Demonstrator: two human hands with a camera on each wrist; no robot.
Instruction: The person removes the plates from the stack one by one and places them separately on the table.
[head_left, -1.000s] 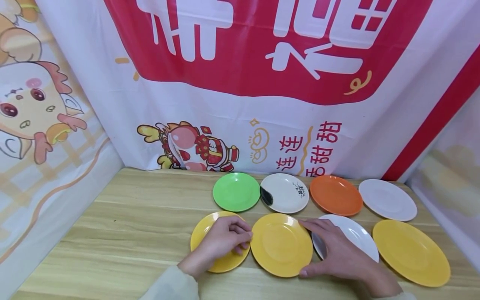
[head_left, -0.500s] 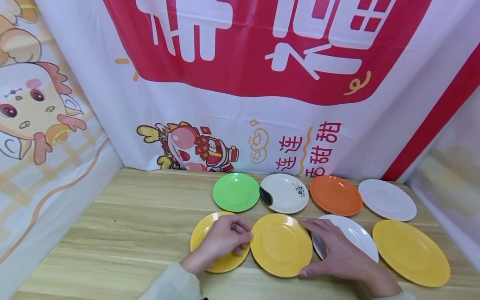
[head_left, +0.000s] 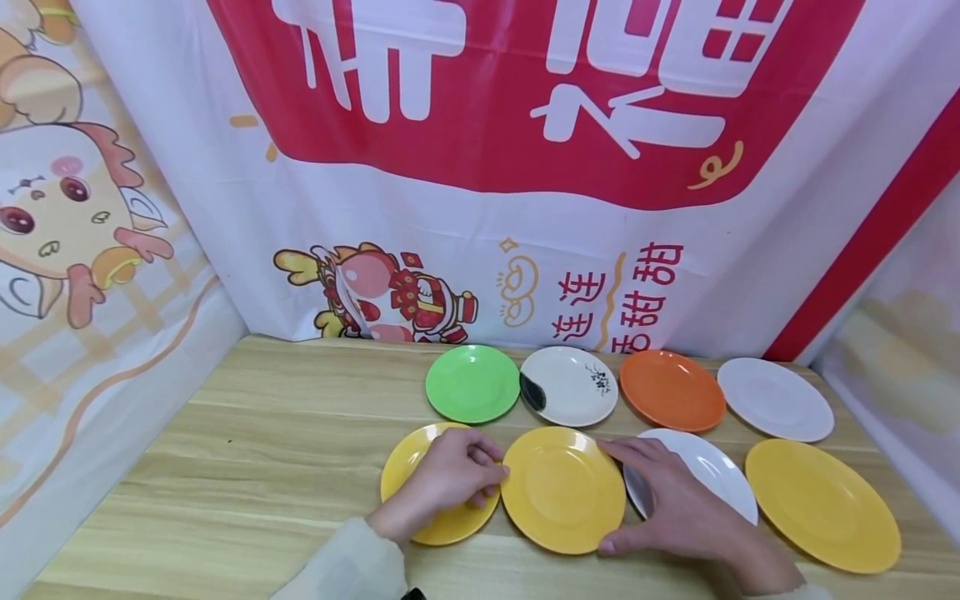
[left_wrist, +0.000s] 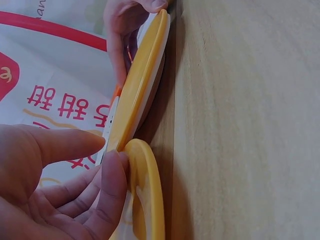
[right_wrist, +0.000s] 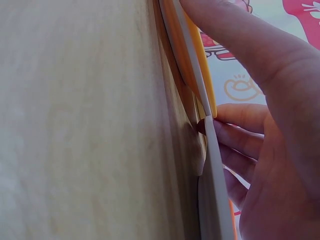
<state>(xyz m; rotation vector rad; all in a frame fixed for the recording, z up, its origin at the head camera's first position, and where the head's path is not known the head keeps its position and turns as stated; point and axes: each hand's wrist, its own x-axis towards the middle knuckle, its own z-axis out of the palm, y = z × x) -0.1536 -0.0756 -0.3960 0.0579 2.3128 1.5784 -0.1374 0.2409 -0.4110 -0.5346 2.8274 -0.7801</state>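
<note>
Side by side in the front row are a yellow plate [head_left: 457,527] at the left and a middle yellow plate [head_left: 564,492]. My left hand [head_left: 448,471] hovers over the left plate, its fingers loosely bent. In the left wrist view a fingertip [left_wrist: 120,159] is right at the middle plate's rim, and the thumb is held apart. My right hand [head_left: 675,510] spans the middle plate's right side, thumb at the near rim and fingers at the far rim. In the right wrist view one fingertip [right_wrist: 201,126] reaches under a rim. The right hand partly covers a white plate [head_left: 708,462].
A larger yellow plate [head_left: 821,504] lies at the front right. Behind stand a green plate [head_left: 472,383], a white plate with a dark patch [head_left: 566,387], an orange plate [head_left: 671,390] and a plain white plate [head_left: 776,400]. Printed cloth [head_left: 480,217] hangs behind the wooden table [head_left: 247,467].
My left hand has shifted slightly to the right, its fingertip closer over the middle plate's rim. The right hand and the plates look unchanged.
</note>
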